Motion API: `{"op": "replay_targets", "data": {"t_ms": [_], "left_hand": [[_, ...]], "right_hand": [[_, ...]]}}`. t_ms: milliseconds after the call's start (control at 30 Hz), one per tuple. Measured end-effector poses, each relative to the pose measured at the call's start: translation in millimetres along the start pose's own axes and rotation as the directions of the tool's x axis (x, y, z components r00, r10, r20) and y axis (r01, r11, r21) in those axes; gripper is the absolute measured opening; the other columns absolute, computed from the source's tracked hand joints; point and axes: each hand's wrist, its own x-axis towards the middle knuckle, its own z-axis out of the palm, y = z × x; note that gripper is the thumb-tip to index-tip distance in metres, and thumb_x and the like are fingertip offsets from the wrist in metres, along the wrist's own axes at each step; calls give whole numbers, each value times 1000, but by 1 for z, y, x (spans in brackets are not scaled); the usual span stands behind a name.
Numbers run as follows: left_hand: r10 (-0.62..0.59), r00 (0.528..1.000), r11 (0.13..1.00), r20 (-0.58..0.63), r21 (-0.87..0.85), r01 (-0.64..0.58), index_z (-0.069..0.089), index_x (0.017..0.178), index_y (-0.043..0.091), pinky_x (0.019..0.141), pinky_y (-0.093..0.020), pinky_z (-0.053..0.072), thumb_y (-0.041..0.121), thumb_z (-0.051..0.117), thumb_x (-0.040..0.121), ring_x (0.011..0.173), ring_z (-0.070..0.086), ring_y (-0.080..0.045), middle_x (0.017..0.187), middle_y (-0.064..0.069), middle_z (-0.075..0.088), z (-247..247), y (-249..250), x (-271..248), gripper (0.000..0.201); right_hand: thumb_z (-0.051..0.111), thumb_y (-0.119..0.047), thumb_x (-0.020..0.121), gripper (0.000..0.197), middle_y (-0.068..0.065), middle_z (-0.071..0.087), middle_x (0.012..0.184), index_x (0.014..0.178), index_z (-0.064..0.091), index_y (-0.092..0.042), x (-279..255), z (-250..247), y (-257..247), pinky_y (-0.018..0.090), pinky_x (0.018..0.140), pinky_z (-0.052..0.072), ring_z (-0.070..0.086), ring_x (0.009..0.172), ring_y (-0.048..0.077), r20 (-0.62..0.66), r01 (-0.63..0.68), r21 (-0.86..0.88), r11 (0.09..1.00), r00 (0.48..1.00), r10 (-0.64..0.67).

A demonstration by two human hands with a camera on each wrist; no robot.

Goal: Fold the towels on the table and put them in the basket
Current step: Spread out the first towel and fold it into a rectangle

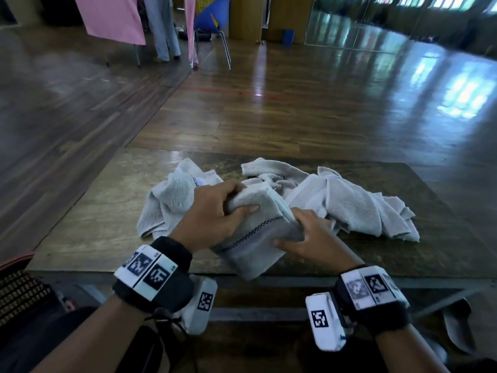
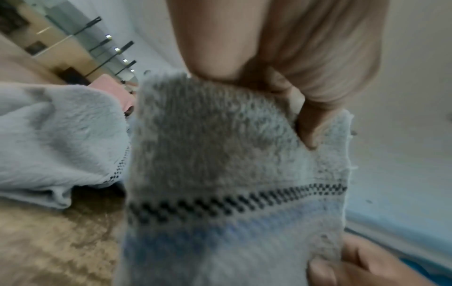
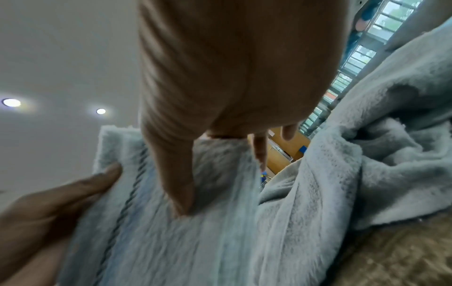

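Note:
A folded grey towel (image 1: 258, 232) with a black checkered stripe is lifted over the near edge of the wooden table (image 1: 102, 211). My left hand (image 1: 215, 211) grips its far end, thumb on top, and the left wrist view shows the towel (image 2: 220, 154) pinched under my fingers (image 2: 305, 123). My right hand (image 1: 309, 238) holds the right side, thumb pressed on the cloth (image 3: 195, 222). Behind lie crumpled grey towels, one at the left (image 1: 166, 205) and a heap at the right (image 1: 357, 205). A basket edge (image 1: 18, 292) shows at the lower left.
The low table stands on a glossy wooden floor (image 1: 322, 103). A blue chair (image 1: 212, 25) and hanging pink cloth (image 1: 113, 17) are far back at the left. Bare tabletop lies left and right of the towels.

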Motion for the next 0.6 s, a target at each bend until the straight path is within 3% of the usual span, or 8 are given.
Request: {"op": "replay_targets", "data": {"t_ms": [67, 167, 233, 333, 433, 500, 600], "left_hand": [[-110, 993, 993, -33, -55, 108, 60, 86, 15, 61, -25, 45, 28, 68, 84, 67, 58, -14, 74, -3, 64, -11, -5, -2, 16], [-273, 961, 958, 43, -85, 276, 57, 85, 16, 58, -12, 41, 23, 64, 86, 64, 52, -3, 74, 2, 59, -22, -15, -9, 10], [-367, 926, 921, 86, -110, 375, 56, 86, 17, 62, -14, 44, 21, 63, 86, 71, 55, -6, 77, 4, 59, -24, -20, -14, 8], [-520, 842, 825, 141, -175, 538, 57, 101, 12, 75, -38, 56, 23, 68, 83, 90, 64, -21, 96, -5, 66, -24, -28, -22, 24], [-586, 755, 721, 292, -236, 651, 56, 107, 16, 62, -33, 59, 30, 73, 79, 90, 67, -17, 101, -3, 67, -22, -37, -30, 35], [-580, 751, 751, 315, -151, 643, 55, 105, 17, 62, -32, 58, 33, 73, 78, 88, 67, -14, 99, -1, 67, -18, -45, -33, 36], [-552, 786, 829, 278, 82, 553, 49, 100, 16, 63, -32, 55, 33, 70, 81, 82, 60, -11, 90, 3, 59, -7, -59, -33, 33]], "right_hand": [[71, -35, 78, 34, -11, 61, 104, 108, 60, -23, 3, -4, 3, 33, 96, 41, 54, 102, 7, -50, 71, 108, 992, 997, -66], [68, -22, 83, 22, -7, 67, 97, 104, 61, -20, 4, -3, 1, 16, 78, 49, 63, 89, 0, -22, 96, 361, 927, 995, -94], [64, -16, 86, 23, -1, 68, 100, 109, 58, -17, 5, 1, -2, 18, 77, 53, 66, 89, 6, -38, 89, 461, 883, 996, -80], [62, -24, 88, 27, 2, 68, 101, 115, 56, -20, 11, 5, -1, 21, 71, 55, 67, 86, 8, -81, 48, 501, 864, 997, -9], [61, -31, 88, 24, 1, 69, 95, 110, 58, -24, 18, 7, 7, 22, 67, 51, 65, 75, 2, -80, -15, 483, 875, 995, 62], [62, -31, 87, 19, 1, 69, 94, 104, 59, -25, 24, 12, 12, 19, 63, 48, 62, 69, -2, -44, -54, 417, 907, 996, 79], [64, -26, 86, 15, 6, 67, 96, 100, 61, -21, 34, 25, 16, 35, 75, 55, 65, 83, 13, -15, -98, 326, 940, 994, 109]]}}
